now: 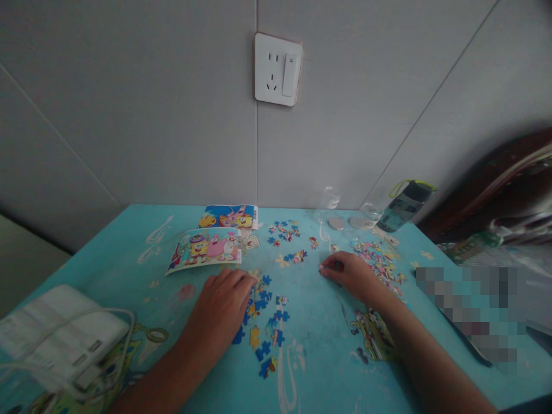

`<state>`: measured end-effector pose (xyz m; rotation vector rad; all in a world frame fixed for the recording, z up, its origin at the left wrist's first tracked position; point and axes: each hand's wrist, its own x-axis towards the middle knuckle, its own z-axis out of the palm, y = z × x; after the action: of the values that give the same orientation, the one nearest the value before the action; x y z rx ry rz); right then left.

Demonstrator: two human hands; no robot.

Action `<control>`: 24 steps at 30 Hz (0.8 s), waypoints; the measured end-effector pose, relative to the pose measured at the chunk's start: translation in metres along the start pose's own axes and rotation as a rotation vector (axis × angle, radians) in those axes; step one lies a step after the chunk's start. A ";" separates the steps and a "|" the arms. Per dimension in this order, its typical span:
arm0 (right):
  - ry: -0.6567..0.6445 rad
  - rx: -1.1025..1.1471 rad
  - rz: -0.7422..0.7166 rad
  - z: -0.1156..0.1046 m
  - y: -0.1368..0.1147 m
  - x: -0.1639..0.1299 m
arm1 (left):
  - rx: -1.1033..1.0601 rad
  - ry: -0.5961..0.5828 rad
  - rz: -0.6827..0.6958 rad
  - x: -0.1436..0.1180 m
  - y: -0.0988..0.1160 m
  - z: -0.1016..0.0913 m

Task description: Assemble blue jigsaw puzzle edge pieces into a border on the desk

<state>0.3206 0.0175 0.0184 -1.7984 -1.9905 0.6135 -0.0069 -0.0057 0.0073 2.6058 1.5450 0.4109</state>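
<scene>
Left hand (222,302) lies flat, palm down, beside the blue puzzle pieces (263,322); right hand (351,276), beyond them, pinches one small piece (322,268).

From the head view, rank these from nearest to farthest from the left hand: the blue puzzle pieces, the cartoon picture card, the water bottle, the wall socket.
1. Blue puzzle pieces: touching the left hand, on its right.
2. Cartoon picture card: just beyond the fingers.
3. Water bottle: far right corner of the table.
4. Wall socket: high on the wall.
</scene>
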 end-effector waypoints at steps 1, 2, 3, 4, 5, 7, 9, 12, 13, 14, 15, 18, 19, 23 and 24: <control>-0.004 0.009 -0.010 -0.001 0.000 0.000 | 0.000 -0.001 -0.001 0.000 0.000 0.000; -0.007 0.017 -0.020 -0.001 0.000 -0.001 | 0.000 -0.002 -0.001 0.000 0.001 -0.001; -0.008 0.021 -0.028 -0.001 -0.001 -0.001 | 0.000 -0.006 -0.001 -0.001 0.001 -0.001; -0.005 0.020 -0.032 -0.001 -0.001 -0.002 | 0.000 -0.011 -0.001 -0.001 0.002 -0.002; -0.001 0.013 -0.036 -0.001 -0.001 -0.002 | -0.001 -0.012 -0.001 -0.001 0.002 -0.002; 0.000 -0.003 -0.043 0.000 -0.002 -0.002 | -0.004 -0.011 0.000 -0.001 0.003 -0.003; 0.002 -0.015 -0.042 0.002 -0.002 -0.002 | -0.010 -0.007 0.000 -0.001 0.003 -0.002; -0.002 -0.021 -0.022 0.003 -0.002 -0.001 | -0.018 -0.010 0.003 -0.001 0.001 -0.001; -0.002 -0.022 -0.012 0.002 -0.002 -0.001 | -0.019 -0.011 0.002 -0.001 0.001 0.000; 0.001 -0.022 -0.003 0.002 -0.001 0.000 | -0.022 -0.010 0.002 -0.001 0.001 0.000; 0.003 -0.019 0.007 0.002 -0.001 0.000 | -0.027 -0.006 0.005 -0.001 0.001 0.000; 0.003 0.031 0.033 -0.002 -0.005 0.000 | -0.062 0.025 0.019 -0.001 0.002 0.000; 0.002 0.069 0.035 -0.003 -0.009 -0.001 | -0.079 0.039 0.024 -0.001 0.004 0.000; -0.013 0.357 0.048 -0.003 -0.033 -0.010 | -0.172 0.068 0.042 -0.003 0.012 0.000; -0.024 0.446 0.068 0.000 -0.041 -0.013 | -0.207 0.065 0.049 -0.003 0.015 0.000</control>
<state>0.2878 0.0015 0.0412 -1.5901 -1.6443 1.0121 0.0044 -0.0157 0.0099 2.4976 1.3773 0.6299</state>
